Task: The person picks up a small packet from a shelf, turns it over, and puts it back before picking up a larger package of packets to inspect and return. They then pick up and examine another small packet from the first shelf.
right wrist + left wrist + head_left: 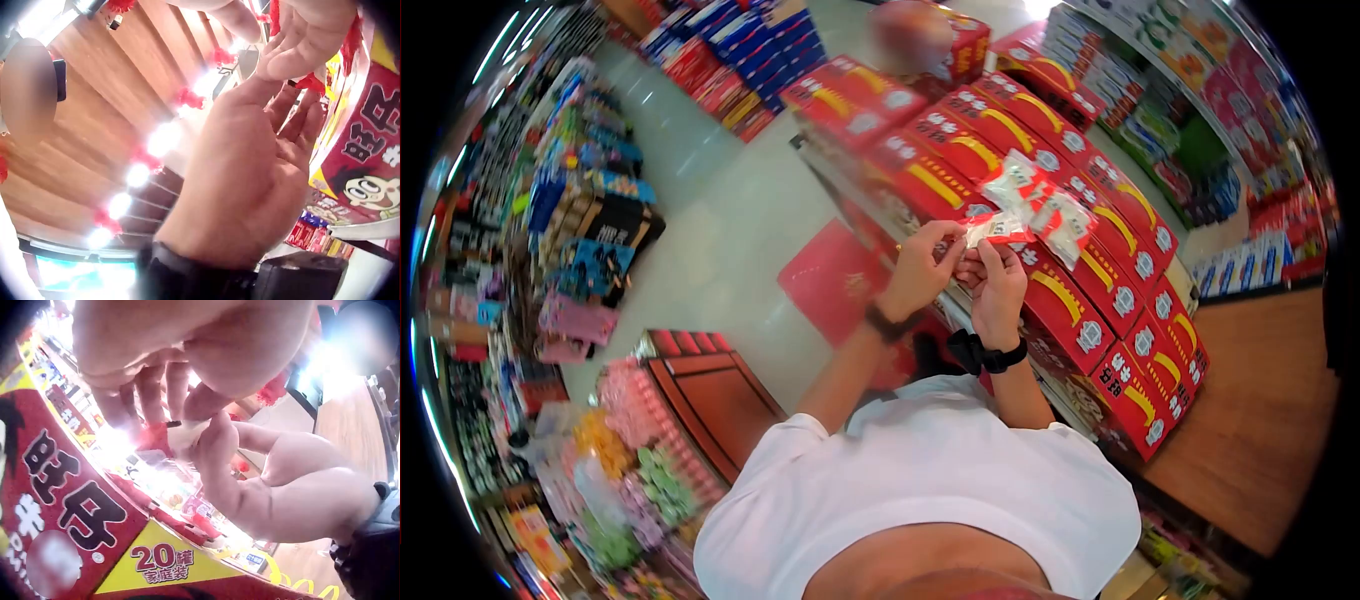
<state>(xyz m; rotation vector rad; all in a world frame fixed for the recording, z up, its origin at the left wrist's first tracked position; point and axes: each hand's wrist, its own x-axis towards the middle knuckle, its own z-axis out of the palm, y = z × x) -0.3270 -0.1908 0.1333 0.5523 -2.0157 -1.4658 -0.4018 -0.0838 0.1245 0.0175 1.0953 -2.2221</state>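
A small red and white packet [997,229] is held between both hands above red cartons. My left hand [917,272] pinches its left end with thumb and fingers. At its near edge, my right hand [998,295] pinches it with thumb and forefinger, the other fingers curled. In the left wrist view the packet [172,439] lies between the fingertips of the left hand [187,350] and the right hand [275,481]. The right wrist view shows the right hand [250,162] close under the left hand [312,37], with the packet [310,84] partly hidden.
Two similar packets, one [1014,184] farther away and one [1063,228] to the right, lie on the stacked red cartons [1055,300]. A wooden surface [1250,400] is at the right. Behind on the left stand a brown cabinet [710,400] and crowded shelves [590,220].
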